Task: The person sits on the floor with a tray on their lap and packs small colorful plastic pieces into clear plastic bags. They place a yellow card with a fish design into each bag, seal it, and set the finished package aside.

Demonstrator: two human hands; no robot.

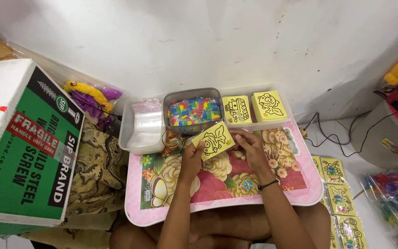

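Single head view — steep downward look, close over lap tray (295, 196), facing wall (199, 41).

The green-and-white cardboard box (21, 147) runs off the left edge. The clear bags of coloured toys (395, 196) are cut at the right. Small pieces in the grey plastic tub (193, 110) are too small to tell.

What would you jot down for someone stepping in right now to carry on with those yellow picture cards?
Left hand and right hand: both pinch one yellow card with a line drawing, held above the pink floral tray table.
Behind it: two stacks of yellow cards in a clear box, a tub of small coloured pieces, a tub of clear bags.
Bagged cards lie on the floor to the right.
This card is not bagged.
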